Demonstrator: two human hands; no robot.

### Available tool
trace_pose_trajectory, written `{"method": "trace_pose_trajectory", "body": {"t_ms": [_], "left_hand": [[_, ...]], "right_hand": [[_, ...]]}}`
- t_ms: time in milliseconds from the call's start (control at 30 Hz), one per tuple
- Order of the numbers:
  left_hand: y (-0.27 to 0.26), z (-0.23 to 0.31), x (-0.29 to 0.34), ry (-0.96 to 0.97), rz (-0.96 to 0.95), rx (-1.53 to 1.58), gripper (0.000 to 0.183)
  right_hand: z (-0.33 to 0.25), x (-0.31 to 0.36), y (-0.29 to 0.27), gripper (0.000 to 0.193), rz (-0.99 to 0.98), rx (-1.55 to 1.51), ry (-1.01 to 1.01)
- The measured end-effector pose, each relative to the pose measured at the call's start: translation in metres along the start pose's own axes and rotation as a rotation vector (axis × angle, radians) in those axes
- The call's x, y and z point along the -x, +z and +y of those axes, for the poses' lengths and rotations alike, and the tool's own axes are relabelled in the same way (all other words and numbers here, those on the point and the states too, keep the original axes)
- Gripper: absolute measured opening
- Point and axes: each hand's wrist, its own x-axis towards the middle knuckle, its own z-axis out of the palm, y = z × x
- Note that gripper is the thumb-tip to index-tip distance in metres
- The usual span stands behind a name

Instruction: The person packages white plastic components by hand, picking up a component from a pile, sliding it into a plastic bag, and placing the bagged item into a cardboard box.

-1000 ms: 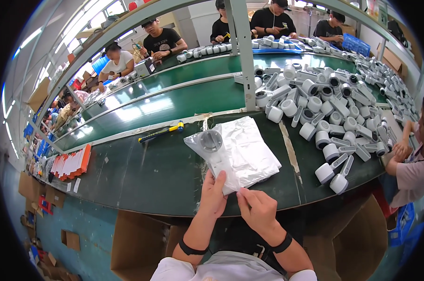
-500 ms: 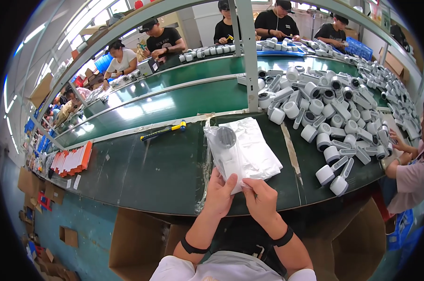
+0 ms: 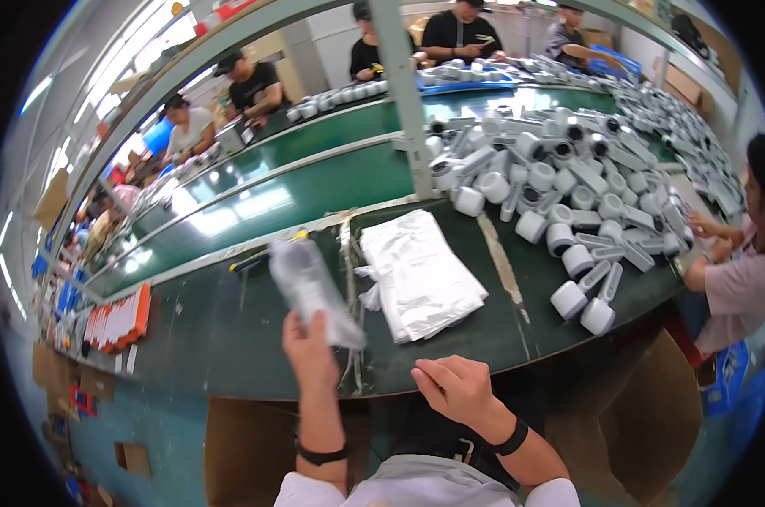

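My left hand (image 3: 311,351) grips a clear plastic bag with a grey-white handheld device (image 3: 302,275) inside, round-headed with a straight handle. It is tilted over the green bench and blurred by motion. My right hand (image 3: 457,389) hovers at the bench's front edge, fingers curled in and thumb against them, with nothing visible in it. Between the hands and farther back lies a stack of white plastic bags (image 3: 420,275). Behind the bagged device, a yellow-and-black hammer (image 3: 251,260) is partly hidden.
A big heap of unbagged grey-white devices (image 3: 560,182) covers the bench's right side. Orange-and-white cards (image 3: 119,319) lie at the left. A metal post (image 3: 406,110) rises behind the bench. One person (image 3: 729,283) works close at right; others work beyond. Open cartons (image 3: 632,422) stand below.
My left hand has carried the bagged device leftward, off the white stack. My right hand has let go of the bag and drawn back. The whole view has shifted somewhat.
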Motion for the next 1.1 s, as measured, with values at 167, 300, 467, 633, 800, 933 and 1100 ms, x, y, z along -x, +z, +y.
{"method": "trace_pose_trajectory", "body": {"t_ms": [167, 300, 467, 633, 800, 933, 1100], "left_hand": [[-0.130, 0.011, -0.043, 0.240, 0.175, -0.702, 0.042], [-0.181, 0.015, -0.052, 0.274, 0.253, -1.111, 0.045], [-0.159, 0.016, -0.051, 0.141, 0.281, -1.375, 0.058], [-0.112, 0.026, -0.040, 0.767, 0.172, -1.424, 0.072], [0.024, 0.047, 0.015, 0.678, -0.574, -1.016, 0.049], [0.075, 0.012, 0.028, 0.681, -0.817, -0.928, 0.032], [0.085, -0.012, 0.018, 0.780, -0.902, -1.246, 0.020]], "right_hand": [[0.034, 0.009, -0.082, 0.014, 0.008, 0.190, 0.236], [0.092, 0.007, -0.167, 0.017, 0.164, 0.609, 0.340], [0.166, 0.016, -0.243, 0.039, -0.242, 0.911, 0.317], [0.182, 0.018, -0.239, 0.036, -0.422, 0.882, 0.224], [0.166, 0.018, -0.248, 0.029, -0.422, 0.848, 0.159], [0.123, 0.010, -0.239, 0.031, -0.291, 0.782, 0.179], [0.079, 0.020, -0.204, 0.033, -0.124, 0.210, 0.573]]}}
